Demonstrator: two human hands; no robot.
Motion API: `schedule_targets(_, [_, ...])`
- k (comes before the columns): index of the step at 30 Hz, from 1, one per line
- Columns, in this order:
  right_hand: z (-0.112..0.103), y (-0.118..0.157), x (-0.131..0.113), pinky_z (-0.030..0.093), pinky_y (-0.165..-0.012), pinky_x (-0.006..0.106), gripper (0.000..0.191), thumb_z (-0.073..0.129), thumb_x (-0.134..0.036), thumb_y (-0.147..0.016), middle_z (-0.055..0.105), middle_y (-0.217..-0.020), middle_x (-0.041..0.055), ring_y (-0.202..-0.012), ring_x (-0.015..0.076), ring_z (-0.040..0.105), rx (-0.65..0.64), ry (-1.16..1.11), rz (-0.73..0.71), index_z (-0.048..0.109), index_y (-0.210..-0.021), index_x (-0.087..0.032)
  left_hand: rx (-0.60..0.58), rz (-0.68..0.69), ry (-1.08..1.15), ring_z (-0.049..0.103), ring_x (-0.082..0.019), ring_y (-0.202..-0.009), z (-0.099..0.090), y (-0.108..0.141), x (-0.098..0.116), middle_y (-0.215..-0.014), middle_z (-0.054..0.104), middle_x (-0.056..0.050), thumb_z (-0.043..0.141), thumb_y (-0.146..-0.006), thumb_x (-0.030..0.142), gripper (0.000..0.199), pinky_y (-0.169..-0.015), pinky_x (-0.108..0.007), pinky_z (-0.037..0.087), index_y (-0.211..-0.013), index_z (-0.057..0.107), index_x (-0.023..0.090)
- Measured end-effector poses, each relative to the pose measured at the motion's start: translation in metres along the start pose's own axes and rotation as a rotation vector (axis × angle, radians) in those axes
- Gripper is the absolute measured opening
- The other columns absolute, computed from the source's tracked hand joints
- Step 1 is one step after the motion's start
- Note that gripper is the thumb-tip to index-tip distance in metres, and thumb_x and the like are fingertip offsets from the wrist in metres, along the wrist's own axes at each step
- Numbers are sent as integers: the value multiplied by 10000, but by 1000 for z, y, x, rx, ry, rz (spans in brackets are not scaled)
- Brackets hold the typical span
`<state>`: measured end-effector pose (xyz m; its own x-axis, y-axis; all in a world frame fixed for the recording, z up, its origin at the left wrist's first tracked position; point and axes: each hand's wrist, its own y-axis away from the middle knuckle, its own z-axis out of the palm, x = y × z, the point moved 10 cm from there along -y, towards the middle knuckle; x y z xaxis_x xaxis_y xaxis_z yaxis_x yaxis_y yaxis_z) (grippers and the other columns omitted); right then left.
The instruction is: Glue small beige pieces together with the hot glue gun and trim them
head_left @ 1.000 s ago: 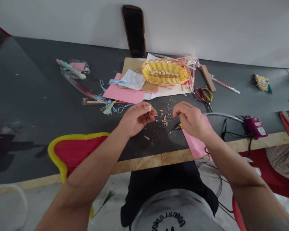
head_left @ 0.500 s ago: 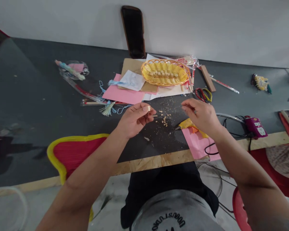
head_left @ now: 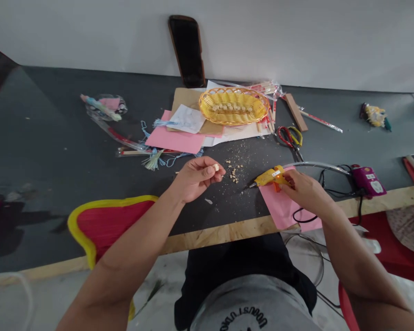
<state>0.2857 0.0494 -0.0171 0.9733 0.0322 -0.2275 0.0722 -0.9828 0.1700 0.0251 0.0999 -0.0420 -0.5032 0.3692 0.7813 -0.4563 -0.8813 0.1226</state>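
Observation:
My left hand [head_left: 196,179] pinches a small pale piece [head_left: 216,167], perhaps wood, between thumb and fingers above the dark table. My right hand [head_left: 308,192] is closed around the handle of a yellow hot glue gun [head_left: 269,176], whose nozzle points left. The gun has an orange trigger and a small glowing light. A clear glue stick [head_left: 317,165] runs from its back. Under the gun lies pink paper [head_left: 274,207]. Between my hands, several small pale bits [head_left: 233,175] and crumbs are scattered on the table.
A yellow woven basket [head_left: 234,118] with a row of small pale pieces stands behind, on papers. Red-and-yellow-handled scissors [head_left: 290,136] lie near a wooden block [head_left: 296,112]. A phone [head_left: 186,50] leans on the wall. A purple power box [head_left: 368,180] with cords sits right.
My right hand has come down from above the glue gun and closed on its handle. The left hand stays nearly in place, still pinching the small pale piece.

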Motion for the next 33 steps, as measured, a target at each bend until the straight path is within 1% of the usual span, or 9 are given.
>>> schedule_targets(6, [6, -2, 9, 440, -636, 284, 186, 577, -362, -873, 715, -834, 30, -729, 187, 654, -36, -133, 42, 681, -928, -217, -26, -5, 3, 651, -90, -614, 2, 1, 1, -738, 753, -22, 908, -637, 322, 223, -616, -206, 563, -719, 761, 176])
schedule_targets(12, [1, 1, 20, 377, -520, 238, 202, 622, -374, -830, 632, -674, -8, -575, 124, 543, 24, -319, 106, 722, -893, -210, -16, -27, 26, 631, -99, -612, 3, 1, 1, -731, 736, -29, 881, -667, 302, 214, -612, -224, 550, -755, 746, 161])
schedule_targets(17, [-4, 0, 30, 438, -527, 220, 311, 683, -465, -807, 673, -769, 15, -601, 116, 559, 67, -779, 224, 705, -971, -202, -51, -19, 49, 595, -104, -581, 10, 1, 3, -664, 697, -28, 849, -690, 291, 198, -585, -231, 518, -727, 712, 152])
schedule_targets(19, [-4, -4, 30, 442, -517, 217, 360, 708, -511, -792, 659, -749, 17, -588, 110, 552, 73, -952, 244, 698, -960, -193, -61, -11, 47, 572, -96, -560, 12, 1, 4, -638, 684, -26, 856, -683, 284, 204, -580, -230, 511, -707, 707, 145])
schedule_targets(21, [-3, -10, 27, 446, -507, 221, 399, 732, -550, -770, 638, -729, 17, -576, 106, 545, 52, -1100, 235, 693, -933, -187, -58, -10, 39, 558, -86, -548, 13, 2, 3, -637, 686, -27, 873, -669, 278, 216, -581, -231, 510, -706, 712, 140])
schedule_targets(24, [5, -19, 20, 468, -491, 242, 439, 778, -577, -709, 609, -721, 18, -576, 117, 549, -40, -1269, 235, 665, -875, -187, -51, -17, 26, 562, -82, -546, 12, 2, 1, -646, 695, -27, 902, -639, 280, 241, -586, -235, 518, -729, 727, 141])
schedule_targets(26, [8, -21, 16, 471, -477, 247, 431, 807, -562, -672, 570, -687, 0, -573, 122, 543, -70, -1328, 245, 625, -814, -198, -43, -28, 17, 577, -86, -553, 10, 2, -2, -646, 697, -26, 913, -626, 285, 251, -584, -235, 521, -734, 737, 142])
schedule_targets(28, [5, -21, 12, 478, -491, 250, 394, 816, -513, -675, 567, -695, -5, -595, 126, 545, -45, -1332, 233, 607, -805, -206, -28, -40, 11, 584, -84, -556, 8, 2, -4, -642, 697, -24, 917, -621, 288, 251, -583, -229, 522, -733, 745, 142])
schedule_targets(33, [-7, -9, -9, 457, -525, 260, 303, 739, -408, -807, 649, -814, 40, -641, 134, 547, 9, -1179, 87, 689, -1012, -191, 32, -58, 16, 591, -80, -568, 1, 1, -8, -635, 689, -13, 919, -617, 289, 243, -579, -213, 525, -719, 750, 147])
